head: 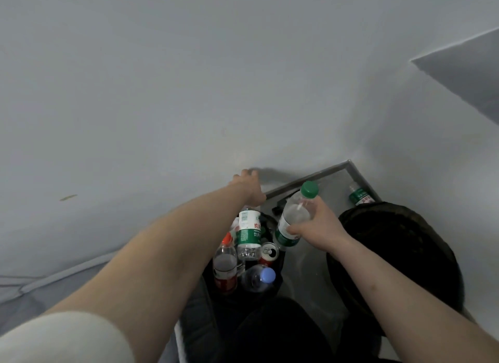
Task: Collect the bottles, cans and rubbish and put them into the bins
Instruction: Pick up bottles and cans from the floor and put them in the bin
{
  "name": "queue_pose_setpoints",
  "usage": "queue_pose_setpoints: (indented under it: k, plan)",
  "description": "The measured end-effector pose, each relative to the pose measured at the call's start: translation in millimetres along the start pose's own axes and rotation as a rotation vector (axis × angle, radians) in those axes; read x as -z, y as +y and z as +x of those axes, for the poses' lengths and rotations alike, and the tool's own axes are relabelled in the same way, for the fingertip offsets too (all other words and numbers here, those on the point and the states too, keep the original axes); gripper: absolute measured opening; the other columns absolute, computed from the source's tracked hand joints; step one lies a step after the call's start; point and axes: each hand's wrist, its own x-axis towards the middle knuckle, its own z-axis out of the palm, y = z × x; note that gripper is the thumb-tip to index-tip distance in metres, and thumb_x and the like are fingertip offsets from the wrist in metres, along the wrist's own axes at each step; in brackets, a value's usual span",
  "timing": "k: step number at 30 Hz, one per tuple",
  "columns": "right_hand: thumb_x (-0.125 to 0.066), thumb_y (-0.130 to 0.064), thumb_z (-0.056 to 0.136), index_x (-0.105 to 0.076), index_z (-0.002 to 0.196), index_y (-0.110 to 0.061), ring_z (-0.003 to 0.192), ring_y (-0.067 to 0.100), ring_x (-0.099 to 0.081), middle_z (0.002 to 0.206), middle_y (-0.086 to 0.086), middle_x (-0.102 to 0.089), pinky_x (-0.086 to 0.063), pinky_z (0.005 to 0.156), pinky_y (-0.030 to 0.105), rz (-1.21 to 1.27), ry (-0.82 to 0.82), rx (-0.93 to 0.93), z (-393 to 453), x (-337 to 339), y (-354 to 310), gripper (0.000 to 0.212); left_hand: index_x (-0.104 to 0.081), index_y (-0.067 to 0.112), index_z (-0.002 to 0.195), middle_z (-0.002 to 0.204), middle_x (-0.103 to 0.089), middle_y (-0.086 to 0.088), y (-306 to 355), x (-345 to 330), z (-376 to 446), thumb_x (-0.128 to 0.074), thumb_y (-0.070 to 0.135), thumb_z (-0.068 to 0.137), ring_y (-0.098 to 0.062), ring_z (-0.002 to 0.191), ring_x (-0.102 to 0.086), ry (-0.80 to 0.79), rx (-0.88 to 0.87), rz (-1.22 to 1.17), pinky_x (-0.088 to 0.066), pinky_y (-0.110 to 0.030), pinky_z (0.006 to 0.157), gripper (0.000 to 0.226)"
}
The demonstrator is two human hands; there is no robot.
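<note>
Right hand (pixel 316 227) seen clamped round the middle of a green-capped water bottle (pixel 294 216), fingers curled over the label, cap tilted up and away, bottle held above the gap between the two bins and over the right edge of the left bin (pixel 279 260). Left hand (pixel 249 184) stretched far toward the wall (pixel 162 92); fingers turned away from the camera, so grip state could not be told; whether it gripped the neck of the upright green-label bottle (pixel 249 227) just below it also not resolved. Risks judged: left bin already heaped, so a bottle let go from that height likely to bounce off the pile and roll onto the floor; the upright green-label bottle and red-capped bottle (pixel 225 265) stood proud of the rim and could be knocked out by the incoming one; release over the gap would miss both bins. Right bin (pixel 391 254) dark inside, contents not made out. Count: bins, two. Green-capped or green-label bottles, three (one held, one in the left bin, one lying on the floor (pixel 357 193) far right, still to collect). Red-capped bottle, one. Blue-capped bottle (pixel 259 277), one, near side of pile. Can (pixel 268 253), one, red, top opened. Dark small object (pixel 278 204) on the floor beyond the left bin, one, kind not identified.
</note>
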Motion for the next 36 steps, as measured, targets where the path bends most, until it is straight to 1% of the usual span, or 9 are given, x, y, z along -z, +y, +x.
queue_pose_setpoints:
  k: [5, 8, 11, 13, 19, 24, 27, 30, 36]
  plan:
    - [-0.08, -0.011, 0.072, -0.052, 0.117, -0.028, 0.089, 0.005, -0.057, 0.105, -0.01, -0.06, -0.041, 0.064, 0.018, -0.032, -0.029, -0.033, -1, 4, 9, 0.055, -0.042, 0.016, 0.144, 0.135, -0.054, -0.014, -13, -15, 19, -0.066, 0.036, 0.086, -0.034, 0.115, -0.058, -0.037, 0.012, -0.145, -0.053, -0.046, 0.1, 0.065]
    - [-0.081, -0.014, 0.069, -0.055, 0.115, -0.027, 0.093, 0.008, -0.061, 0.106, -0.009, -0.064, -0.044, 0.066, 0.022, -0.036, -0.021, -0.037, -1, 0, 7, 0.055, -0.039, 0.014, 0.15, 0.142, -0.047, -0.015, -15, -10, 11, -0.063, 0.026, 0.09, -0.034, 0.123, -0.055, -0.02, -0.043, -0.148, -0.05, -0.043, 0.104, 0.066]
    - [-0.083, -0.013, 0.068, -0.054, 0.117, -0.026, 0.095, 0.012, -0.061, 0.109, -0.008, -0.064, -0.044, 0.066, 0.021, -0.022, -0.029, -0.043, -2, -6, 4, 0.058, -0.027, 0.015, 0.156, 0.15, -0.037, -0.017, -17, -12, -1, -0.061, 0.042, 0.09, -0.039, 0.129, -0.049, -0.063, -0.047, -0.102, -0.05, -0.047, 0.104, 0.079]
    - [-0.084, -0.014, 0.068, -0.053, 0.117, -0.025, 0.096, 0.014, -0.061, 0.11, -0.007, -0.063, -0.044, 0.066, 0.021, -0.021, -0.039, -0.038, -4, -10, 1, 0.059, -0.027, 0.015, 0.155, 0.146, -0.041, -0.017, -15, -19, -2, -0.065, 0.052, 0.086, -0.038, 0.127, -0.051, -0.075, -0.027, -0.1, -0.052, -0.048, 0.101, 0.087]
    - [-0.084, -0.019, 0.064, -0.053, 0.115, -0.029, 0.096, 0.011, -0.063, 0.107, -0.01, -0.063, -0.051, 0.074, 0.03, -0.049, -0.04, -0.03, 0, -11, 5, 0.06, -0.035, 0.01, 0.144, 0.142, -0.049, -0.015, 8, -44, 10, -0.071, 0.053, 0.079, -0.035, 0.111, -0.06, -0.092, -0.007, -0.204, -0.053, -0.043, 0.092, 0.086]
    - [-0.084, -0.021, 0.067, -0.053, 0.117, -0.029, 0.093, 0.006, -0.06, 0.108, -0.01, -0.063, -0.043, 0.065, 0.021, -0.042, -0.022, -0.042, 4, 0, 10, 0.059, -0.024, 0.018, 0.147, 0.121, -0.061, -0.009, 11, -31, -4, -0.075, 0.03, 0.075, -0.032, 0.104, -0.064, 0.032, -0.001, -0.4, -0.058, -0.045, 0.09, 0.089]
    - [-0.086, -0.021, 0.066, -0.053, 0.117, -0.03, 0.098, 0.012, -0.062, 0.111, -0.01, -0.063, -0.044, 0.07, 0.024, -0.016, -0.009, -0.044, 7, -2, 6, 0.061, -0.034, 0.018, 0.14, 0.119, -0.06, -0.002, -3, -11, -23, -0.077, 0.033, 0.079, -0.022, 0.102, -0.062, 0.181, -0.046, -0.511, -0.055, -0.04, 0.091, 0.076]
    - [-0.086, -0.023, 0.065, -0.052, 0.115, -0.029, 0.098, 0.015, -0.062, 0.111, -0.008, -0.062, -0.045, 0.07, 0.027, -0.046, -0.019, -0.031, 6, -9, 0, 0.061, -0.041, 0.017, 0.127, 0.114, -0.061, 0.004, -23, -4, -52, -0.079, 0.042, 0.083, -0.015, 0.094, -0.062, 0.212, -0.069, -0.535, -0.051, -0.031, 0.082, 0.063]
    - [-0.086, -0.02, 0.065, -0.052, 0.115, -0.027, 0.091, 0.009, -0.061, 0.106, -0.009, -0.063, -0.044, 0.064, 0.022, -0.068, -0.012, 0.017, -4, -13, -9, 0.06, -0.042, 0.021, 0.103, 0.094, -0.066, 0.004, -44, -9, -105, -0.09, 0.049, 0.069, -0.014, 0.084, -0.065, 0.259, -0.046, -0.601, -0.056, -0.034, 0.072, 0.065]
